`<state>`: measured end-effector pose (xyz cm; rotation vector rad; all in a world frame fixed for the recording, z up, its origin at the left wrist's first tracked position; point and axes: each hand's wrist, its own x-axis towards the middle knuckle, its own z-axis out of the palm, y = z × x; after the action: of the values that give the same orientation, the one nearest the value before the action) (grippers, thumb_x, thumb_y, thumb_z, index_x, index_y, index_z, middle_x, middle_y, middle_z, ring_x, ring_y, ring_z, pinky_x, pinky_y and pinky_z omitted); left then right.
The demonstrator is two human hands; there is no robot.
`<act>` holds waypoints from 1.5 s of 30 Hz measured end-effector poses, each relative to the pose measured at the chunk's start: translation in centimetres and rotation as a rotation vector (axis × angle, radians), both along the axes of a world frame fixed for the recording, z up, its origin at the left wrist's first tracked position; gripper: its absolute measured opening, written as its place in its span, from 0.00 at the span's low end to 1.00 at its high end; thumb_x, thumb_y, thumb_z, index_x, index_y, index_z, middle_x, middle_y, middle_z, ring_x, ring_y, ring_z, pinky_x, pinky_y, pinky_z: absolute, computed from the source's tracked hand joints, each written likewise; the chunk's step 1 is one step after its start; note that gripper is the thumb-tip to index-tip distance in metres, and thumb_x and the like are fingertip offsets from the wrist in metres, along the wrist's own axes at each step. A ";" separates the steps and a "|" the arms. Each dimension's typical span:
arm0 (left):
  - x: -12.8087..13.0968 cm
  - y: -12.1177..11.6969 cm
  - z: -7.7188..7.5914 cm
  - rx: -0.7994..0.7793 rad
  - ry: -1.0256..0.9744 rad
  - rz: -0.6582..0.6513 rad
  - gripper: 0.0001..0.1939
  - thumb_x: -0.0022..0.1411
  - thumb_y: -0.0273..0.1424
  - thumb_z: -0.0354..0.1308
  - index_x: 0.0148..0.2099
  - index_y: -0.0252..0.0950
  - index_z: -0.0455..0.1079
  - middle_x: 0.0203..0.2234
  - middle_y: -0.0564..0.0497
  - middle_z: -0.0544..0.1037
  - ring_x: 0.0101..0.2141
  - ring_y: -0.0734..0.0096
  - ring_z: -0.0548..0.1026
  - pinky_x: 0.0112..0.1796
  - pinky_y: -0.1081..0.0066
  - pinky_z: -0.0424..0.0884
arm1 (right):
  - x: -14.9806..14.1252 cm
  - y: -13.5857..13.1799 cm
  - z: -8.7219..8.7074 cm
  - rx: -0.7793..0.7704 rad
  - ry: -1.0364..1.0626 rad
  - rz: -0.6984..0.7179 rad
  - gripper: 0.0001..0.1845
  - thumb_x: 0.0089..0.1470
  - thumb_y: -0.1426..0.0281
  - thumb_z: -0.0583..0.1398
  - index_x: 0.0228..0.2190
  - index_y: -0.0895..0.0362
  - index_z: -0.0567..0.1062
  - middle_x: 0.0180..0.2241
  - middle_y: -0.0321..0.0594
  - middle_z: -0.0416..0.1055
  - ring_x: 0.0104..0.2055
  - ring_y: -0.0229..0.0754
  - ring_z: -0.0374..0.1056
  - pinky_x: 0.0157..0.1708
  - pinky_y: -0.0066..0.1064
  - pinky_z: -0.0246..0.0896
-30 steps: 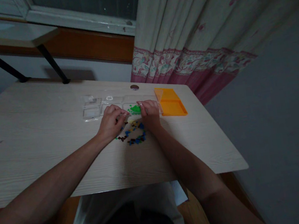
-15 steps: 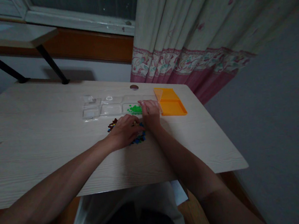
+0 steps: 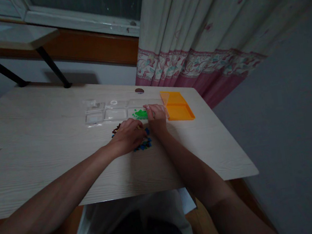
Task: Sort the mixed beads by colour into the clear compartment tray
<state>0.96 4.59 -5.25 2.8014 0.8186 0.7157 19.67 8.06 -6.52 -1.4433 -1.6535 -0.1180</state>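
Small coloured pieces [image 3: 145,146], mostly blue and brown, lie loosely piled on the table. Over this pile my left hand [image 3: 131,134] is lowered, its fingers curled down among the pieces; whatever sits between the fingertips is hidden. A clear plastic case [image 3: 115,114] with shallow compartments lies flat just beyond. Bright green pieces [image 3: 140,114] are spread in one of its compartments. My right hand [image 3: 157,116] rests at the right end of that compartment, fingers bent together close to the green pieces. What it grips, if anything, is too small to make out.
An orange open box [image 3: 181,111] stands right of the clear case. A small dark round object [image 3: 139,91] lies near the table's back edge. A raised shelf [image 3: 13,36] on black legs is at back left; a curtain [image 3: 179,52] hangs behind the table [image 3: 49,158].
My left hand has drawn back from the green pieces toward me and come down over the mixed pile, covering much of it. My right hand has stayed almost in place.
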 end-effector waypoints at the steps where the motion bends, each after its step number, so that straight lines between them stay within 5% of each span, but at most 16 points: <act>1: -0.1 0.0 0.0 -0.003 -0.001 -0.003 0.09 0.64 0.33 0.58 0.46 0.43 0.76 0.47 0.47 0.71 0.50 0.57 0.65 0.50 0.59 0.61 | 0.0 0.0 0.0 -0.004 -0.005 0.000 0.16 0.67 0.67 0.51 0.40 0.54 0.79 0.38 0.41 0.77 0.45 0.44 0.68 0.50 0.38 0.56; 8: 0.1 0.2 -0.2 -0.032 0.004 -0.013 0.09 0.64 0.38 0.60 0.45 0.44 0.75 0.47 0.48 0.71 0.50 0.58 0.65 0.50 0.60 0.60 | -0.1 -0.2 0.2 -0.009 0.015 0.005 0.18 0.68 0.66 0.50 0.39 0.54 0.79 0.38 0.41 0.77 0.45 0.43 0.67 0.50 0.37 0.55; 19: 0.3 -0.1 0.5 -0.034 0.030 0.040 0.05 0.65 0.31 0.58 0.41 0.37 0.74 0.42 0.46 0.74 0.47 0.59 0.67 0.48 0.62 0.62 | 0.0 0.0 0.2 0.009 0.027 0.041 0.16 0.67 0.66 0.51 0.38 0.55 0.79 0.37 0.40 0.78 0.43 0.43 0.68 0.49 0.36 0.56; 26: -0.5 1.3 0.2 -0.130 -0.336 0.126 0.07 0.67 0.33 0.55 0.39 0.36 0.71 0.37 0.47 0.75 0.42 0.63 0.70 0.48 0.62 0.64 | -0.2 -0.1 0.3 0.050 0.005 0.057 0.16 0.67 0.67 0.52 0.38 0.55 0.79 0.36 0.40 0.78 0.42 0.43 0.68 0.49 0.37 0.57; 30: -1.0 1.9 0.3 -0.397 -0.637 0.292 0.10 0.66 0.38 0.55 0.39 0.36 0.69 0.31 0.51 0.76 0.33 0.68 0.73 0.38 0.69 0.68 | -0.8 -0.8 1.0 0.040 -0.056 0.117 0.15 0.66 0.65 0.53 0.39 0.55 0.80 0.37 0.41 0.77 0.44 0.44 0.67 0.49 0.37 0.57; 34: -1.2 2.1 0.3 -0.661 -0.889 0.256 0.12 0.64 0.40 0.57 0.41 0.37 0.68 0.29 0.52 0.78 0.33 0.70 0.77 0.36 0.72 0.69 | -1.5 -1.9 1.9 0.014 -0.165 0.243 0.14 0.64 0.62 0.56 0.44 0.53 0.79 0.39 0.41 0.76 0.46 0.44 0.66 0.50 0.38 0.56; 45: -1.4 2.2 0.4 -0.701 -0.850 0.291 0.13 0.61 0.41 0.61 0.39 0.36 0.70 0.25 0.54 0.77 0.25 0.74 0.73 0.26 0.76 0.64 | -1.7 -2.3 2.1 -0.025 -0.252 0.328 0.17 0.64 0.57 0.55 0.42 0.49 0.81 0.36 0.39 0.75 0.45 0.44 0.64 0.49 0.38 0.54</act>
<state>-0.43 6.76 -4.86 1.5563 1.0126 1.2241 17.93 5.80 -4.47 -1.1927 -2.0826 -0.0976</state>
